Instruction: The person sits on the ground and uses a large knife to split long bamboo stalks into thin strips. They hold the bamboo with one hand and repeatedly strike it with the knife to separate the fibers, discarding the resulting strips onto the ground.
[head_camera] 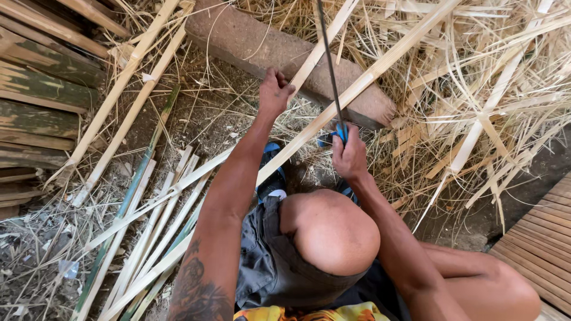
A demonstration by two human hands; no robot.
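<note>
My left hand (275,90) is closed around a pale bamboo strip (321,50) that slants up to the right over a long stone block (285,56). My right hand (350,156) grips the blue handle of a long dark blade (328,59), which points up and away across a second, longer bamboo strip (380,65). That strip runs from lower left to upper right and passes under the blade near the block's right end. My bent knee (333,232) sits just below both hands.
Split bamboo strips (148,226) lie on the dirt at lower left. Stacked dark bamboo slats (35,101) fill the left edge. A heap of thin shavings (476,89) covers the right side. Wooden boards (544,244) sit at lower right. Blue sandals (272,172) are underfoot.
</note>
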